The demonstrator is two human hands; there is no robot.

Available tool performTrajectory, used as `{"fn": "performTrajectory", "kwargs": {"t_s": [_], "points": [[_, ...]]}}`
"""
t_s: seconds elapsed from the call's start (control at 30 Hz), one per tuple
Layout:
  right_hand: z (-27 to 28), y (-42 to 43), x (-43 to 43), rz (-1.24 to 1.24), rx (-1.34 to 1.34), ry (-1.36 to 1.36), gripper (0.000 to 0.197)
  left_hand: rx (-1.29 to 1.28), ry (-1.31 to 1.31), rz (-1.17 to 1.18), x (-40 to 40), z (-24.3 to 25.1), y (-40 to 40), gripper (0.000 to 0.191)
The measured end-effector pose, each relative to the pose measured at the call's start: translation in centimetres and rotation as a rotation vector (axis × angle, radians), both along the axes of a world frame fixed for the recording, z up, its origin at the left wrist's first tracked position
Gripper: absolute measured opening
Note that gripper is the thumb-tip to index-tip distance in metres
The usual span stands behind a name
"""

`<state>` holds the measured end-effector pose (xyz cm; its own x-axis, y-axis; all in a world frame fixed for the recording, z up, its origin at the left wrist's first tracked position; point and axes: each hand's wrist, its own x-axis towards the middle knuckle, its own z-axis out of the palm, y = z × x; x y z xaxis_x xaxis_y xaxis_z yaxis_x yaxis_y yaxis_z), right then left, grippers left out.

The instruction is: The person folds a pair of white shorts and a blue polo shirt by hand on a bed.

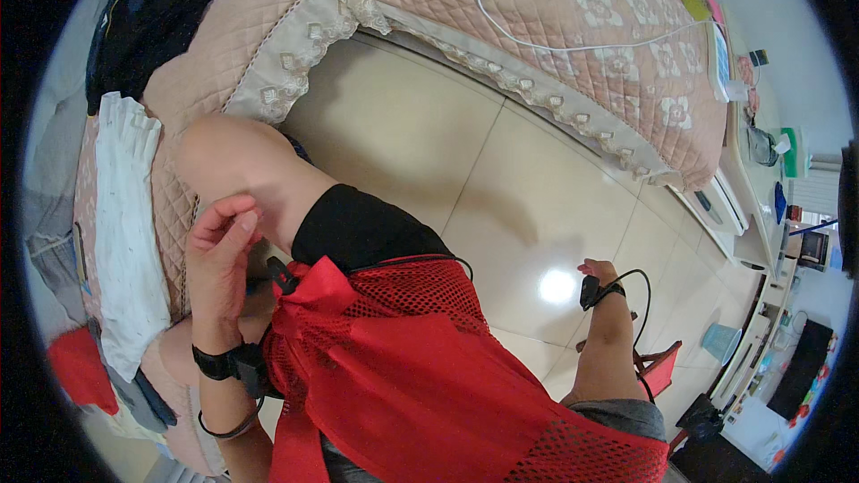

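Note:
My left hand [225,248] is raised beside my bare knee [235,154], its fingers loosely curled with no object visible in them. A black strap with a small device [231,365] circles that wrist. Just left of this hand, a white folded garment [131,235] lies lengthwise on the pink quilted bedspread [181,80]. My right hand [599,272] hangs out to the right over the tiled floor, far from the bed; most of its fingers are hidden. Its wrist also bears a strapped device with a cable. I wear a red mesh vest [402,376].
A black garment [158,20] and a red cloth [84,369] lie on the bed. A white cable [570,48] crosses the bedspread. Farther right are a red folding stool [661,369], a light blue bin [721,342] and a white desk [751,174] with several items.

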<state>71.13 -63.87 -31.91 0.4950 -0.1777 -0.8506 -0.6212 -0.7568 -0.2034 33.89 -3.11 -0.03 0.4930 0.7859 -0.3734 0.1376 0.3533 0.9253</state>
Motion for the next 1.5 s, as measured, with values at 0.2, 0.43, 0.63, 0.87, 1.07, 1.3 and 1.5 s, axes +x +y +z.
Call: {"fn": "performTrajectory", "kwargs": {"t_s": [0.2, 0.43, 0.63, 0.87, 1.07, 1.3, 1.5], "points": [[6.2, 7.4, 1.1, 0.038, 0.063, 0.023, 0.026, 0.051, 0.011, 0.076, -3.1, 1.0, 0.8, 0.020], [2.6, 22.6, 5.1, 0.764, 0.261, -0.375, 0.039, 0.124, 0.215, 0.149, -10.6, 0.2, 1.4, 0.021], [20.3, 51.7, -5.6, 1.217, 0.799, -0.871, 0.037, 0.362, 0.340, 0.277, -17.7, 0.4, 1.2, 0.031], [34.6, 71.9, -24.2, 1.718, 1.424, -0.916, 0.034, 0.969, 0.899, 0.406, -22.8, -0.4, 4.2, 0.055], [31.7, 80.8, -33.4, 2.092, 1.278, -1.261, 0.051, 0.940, 1.305, 0.192, -26.7, -1.6, 6.5, 0.065], [31.6, 85.2, -31.9, 2.165, 1.225, -0.707, 0.046, 0.914, 0.977, 0.530, -38.2, 0.0, 7.2, 0.037], [34.1, 89.8, -34.7, 1.827, 1.376, -1.109, 0.043, 0.823, 1.391, 1.006, -48.1, 3.6, 12.2, 0.046]]}}
